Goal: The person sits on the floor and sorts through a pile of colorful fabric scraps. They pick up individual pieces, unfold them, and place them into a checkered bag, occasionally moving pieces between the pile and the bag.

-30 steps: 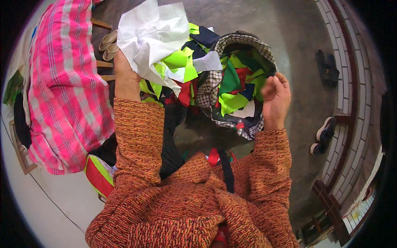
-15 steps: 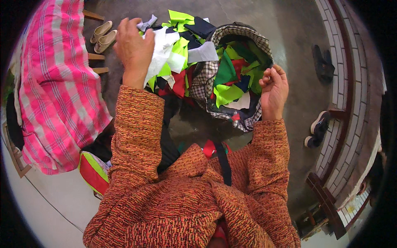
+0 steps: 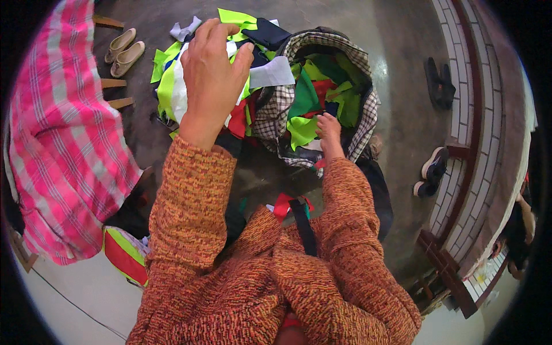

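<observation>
My left hand (image 3: 215, 77) is over a pile of cloth scraps, its thumb and curved fingers apart, holding nothing visible. Beneath and around it lie a white piece (image 3: 179, 92), lime-green scraps (image 3: 165, 95), a dark navy scrap (image 3: 267, 34) and a grey strip (image 3: 272, 72). To the right stands a checked cloth bag (image 3: 275, 115), its mouth wide, with lime, red and green scraps (image 3: 305, 99) inside. My right hand (image 3: 329, 133) reaches over the bag's near side, fingers drawn together by the scraps; whatever they might hold is hidden.
Pink plaid cloth (image 3: 69, 132) drapes over something with wooden legs on the left, beside pale flat shoes (image 3: 127, 59). Dark slippers (image 3: 439, 83) and dark sneakers (image 3: 431, 171) lie along the brick-edged step (image 3: 460, 190) at right. A red and lime item (image 3: 123, 256) lies lower left.
My left hand has moved right across the scrap pile. My right hand has left the bag's right rim and come left and down to the near side of its mouth.
</observation>
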Tool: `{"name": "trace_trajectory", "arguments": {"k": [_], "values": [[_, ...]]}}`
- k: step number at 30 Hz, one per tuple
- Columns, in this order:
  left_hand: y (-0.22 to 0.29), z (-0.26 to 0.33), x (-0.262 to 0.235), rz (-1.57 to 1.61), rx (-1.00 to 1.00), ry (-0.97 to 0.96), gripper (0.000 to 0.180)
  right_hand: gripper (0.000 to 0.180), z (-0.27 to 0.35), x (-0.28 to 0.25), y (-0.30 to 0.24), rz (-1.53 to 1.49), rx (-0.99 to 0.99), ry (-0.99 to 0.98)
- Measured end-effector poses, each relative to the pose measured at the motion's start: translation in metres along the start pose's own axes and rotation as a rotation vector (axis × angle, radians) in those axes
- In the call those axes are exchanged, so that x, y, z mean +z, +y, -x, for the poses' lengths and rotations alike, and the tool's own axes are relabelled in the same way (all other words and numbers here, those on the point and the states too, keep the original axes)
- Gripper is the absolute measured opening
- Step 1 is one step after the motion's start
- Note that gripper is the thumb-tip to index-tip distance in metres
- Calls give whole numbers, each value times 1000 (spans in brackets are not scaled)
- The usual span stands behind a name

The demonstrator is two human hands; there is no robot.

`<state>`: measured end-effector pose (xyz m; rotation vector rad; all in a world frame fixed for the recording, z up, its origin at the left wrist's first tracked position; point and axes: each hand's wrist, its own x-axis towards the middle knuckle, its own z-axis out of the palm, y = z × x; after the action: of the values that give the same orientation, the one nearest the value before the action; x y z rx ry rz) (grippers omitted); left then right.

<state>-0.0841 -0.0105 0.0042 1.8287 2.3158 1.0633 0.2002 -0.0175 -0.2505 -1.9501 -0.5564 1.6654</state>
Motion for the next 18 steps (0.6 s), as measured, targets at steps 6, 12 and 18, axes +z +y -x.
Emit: {"name": "trace_trajectory", "arguments": {"k": [6,12,18], "values": [[20,3,2,34,39,-117,30,97,-52,15,43,638,-253,352],[32,9,-9,-18,-53,-255,32,116,-60,2,-16,910,-299,339],[33,10,-10,-1,-103,-323,37,115,-103,12,18,795,-525,164]]}}
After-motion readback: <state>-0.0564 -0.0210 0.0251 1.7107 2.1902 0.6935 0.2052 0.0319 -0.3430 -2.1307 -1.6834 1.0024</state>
